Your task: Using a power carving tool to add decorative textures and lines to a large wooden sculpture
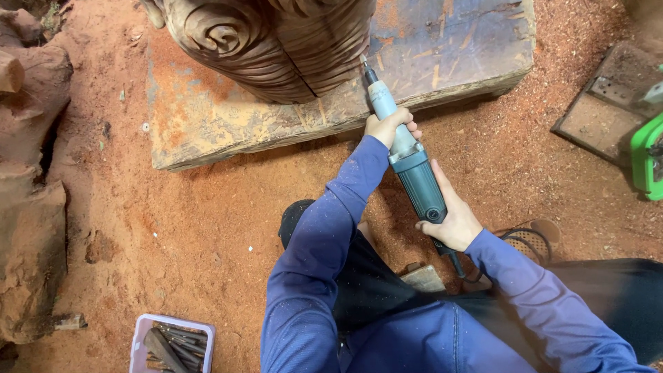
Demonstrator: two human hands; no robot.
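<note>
At the far left, rough reddish logs (pixel 31 207) lie on the sawdust floor, and a small plastic tub of chisels (pixel 173 344) sits near the person's knee, within easy reach. The carved wooden sculpture (pixel 276 45) stands on a thick timber slab (pixel 207 124), which lifts it off the ground, and the bit of the teal die grinder (pixel 407 159) touches its lower right edge. The left hand (pixel 390 128) wraps its fingers tightly around the tool's slim neck to steer the tip, while the right hand (pixel 456 221) grips the rear body above the cord for support.
</note>
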